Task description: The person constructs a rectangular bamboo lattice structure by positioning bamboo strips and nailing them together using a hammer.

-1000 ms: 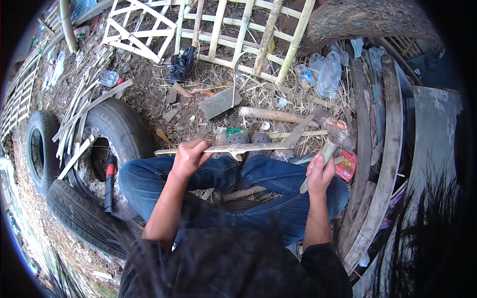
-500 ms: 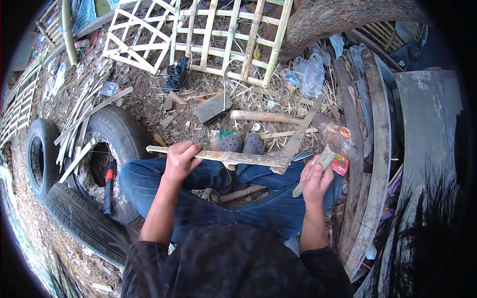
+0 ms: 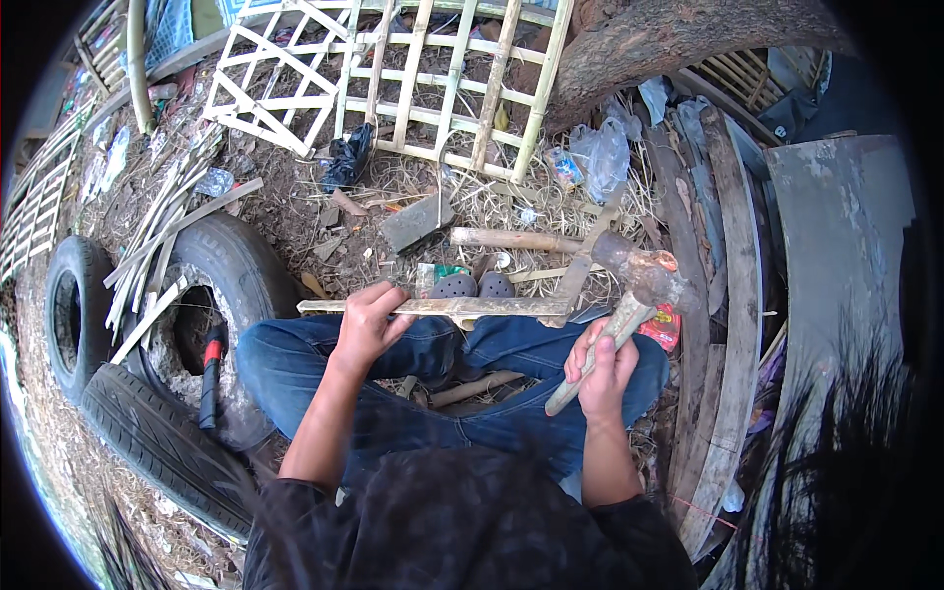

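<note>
My left hand (image 3: 372, 323) is closed around a flat bamboo slat (image 3: 472, 308), held crosswise above my lap. The slat's right end meets a long flat blade (image 3: 572, 285) that slants up and away; I cannot tell whether they are joined or just overlap. In my right hand (image 3: 602, 369) is the wooden handle of a hammer (image 3: 629, 320), its thick rusty brown head (image 3: 649, 270) tilted up beyond the fist, close to the blade. A round wooden pole (image 3: 516, 239) lies behind the blade. Dark perforated clogs (image 3: 455, 285) show just past the slat.
Old tyres (image 3: 221, 261) stand at the left, with thin bamboo strips (image 3: 167, 236) and a red-and-black handled tool (image 3: 210, 369) on them. Bamboo lattice panels (image 3: 457, 69) lie ahead. A brick (image 3: 417, 222) sits on the littered ground. Long planks (image 3: 742, 324) line the right.
My right hand and the hammer have shifted slightly left, bringing the hammer head nearer the blade. My left hand keeps hold of the slat, which now lies more level.
</note>
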